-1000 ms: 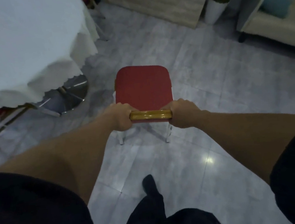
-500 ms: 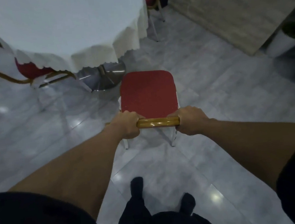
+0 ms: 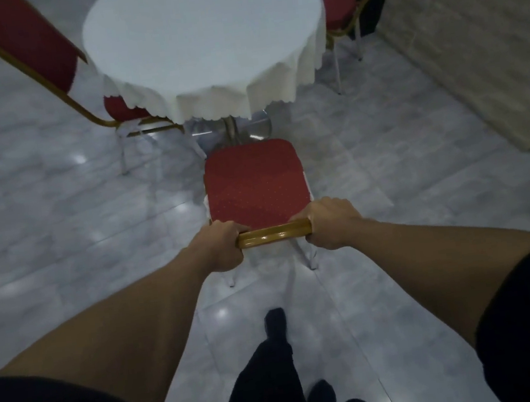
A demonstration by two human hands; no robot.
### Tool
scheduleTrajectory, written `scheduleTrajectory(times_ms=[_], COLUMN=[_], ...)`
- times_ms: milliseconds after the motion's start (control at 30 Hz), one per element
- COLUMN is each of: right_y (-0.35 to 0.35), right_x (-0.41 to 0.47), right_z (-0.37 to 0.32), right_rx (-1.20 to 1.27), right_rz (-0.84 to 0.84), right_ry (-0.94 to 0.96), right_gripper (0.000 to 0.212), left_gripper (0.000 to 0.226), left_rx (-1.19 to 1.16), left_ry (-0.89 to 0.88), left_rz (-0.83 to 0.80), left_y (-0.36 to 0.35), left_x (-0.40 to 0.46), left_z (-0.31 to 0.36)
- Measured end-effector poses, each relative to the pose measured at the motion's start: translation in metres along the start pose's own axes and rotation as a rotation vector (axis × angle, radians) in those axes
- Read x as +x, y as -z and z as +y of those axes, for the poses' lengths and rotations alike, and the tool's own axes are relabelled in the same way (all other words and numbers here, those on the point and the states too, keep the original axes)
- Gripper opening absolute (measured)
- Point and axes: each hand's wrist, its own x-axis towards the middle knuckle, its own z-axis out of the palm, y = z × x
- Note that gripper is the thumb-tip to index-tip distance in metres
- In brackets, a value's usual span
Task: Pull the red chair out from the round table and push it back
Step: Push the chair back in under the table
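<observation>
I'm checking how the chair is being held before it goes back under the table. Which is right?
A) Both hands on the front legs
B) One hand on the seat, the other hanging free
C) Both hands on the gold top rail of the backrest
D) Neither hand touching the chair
C: the left hand and right hand each wrap an end of the gold top rail of the red chair.
</observation>
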Motion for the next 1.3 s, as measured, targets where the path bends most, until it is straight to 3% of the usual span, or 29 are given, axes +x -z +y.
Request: scheduleTrajectory(times_ms=[367, 833, 967, 1000, 1033, 1100, 1167, 1233, 1300], right_y=[0.090, 0.156, 0.158, 0.159, 0.162, 0.176, 0.197, 0.222, 0.250], right_x=[0.143, 0.264, 0.273, 0.275, 0.277, 0.278, 0.280, 0.286, 0.288], right_z=[0.050, 0.071, 0.088, 0.092, 0.095, 0.106, 0.124, 0.147, 0.179], right_rx=[-0.017, -0.078, -0.022, 0.027, 0.079, 0.132, 0.140, 0.161, 0.143], right_rz=[-0.028, -0.076, -0.137, -0.168, -0.208, -0.285, -0.327, -0.308, -0.205], right_ry=[-0.004, -0.012, 0.062, 0.093, 0.102, 0.075, 0.036, 0.027, 0.010], right_gripper=[0.043, 0.037, 0.032, 0.038, 0.057, 0.106, 0.132, 0.130, 0.116], left_gripper=[0.058, 0.065, 0.061, 0.055, 0.055, 0.090, 0.120, 0.120, 0.106], left_rx=[-0.018, -0.052, -0.082, -0.092, -0.100, -0.087, -0.069, -0.095, -0.065], left_ry=[0.057, 0.126, 0.133, 0.142, 0.158, 0.205, 0.231, 0.230, 0.210], left_rz=[0.035, 0.005, -0.141, -0.200, -0.255, -0.324, -0.331, -0.270, -0.147], left_y=[0.086, 0.161, 0.171, 0.176, 0.182, 0.198, 0.213, 0.228, 0.243], left_x=[0.138, 0.238, 0.245, 0.247, 0.249, 0.256, 0.267, 0.286, 0.308], left_z=[-0.015, -0.040, -0.037, -0.036, -0.034, -0.023, -0.002, 0.020, 0.052])
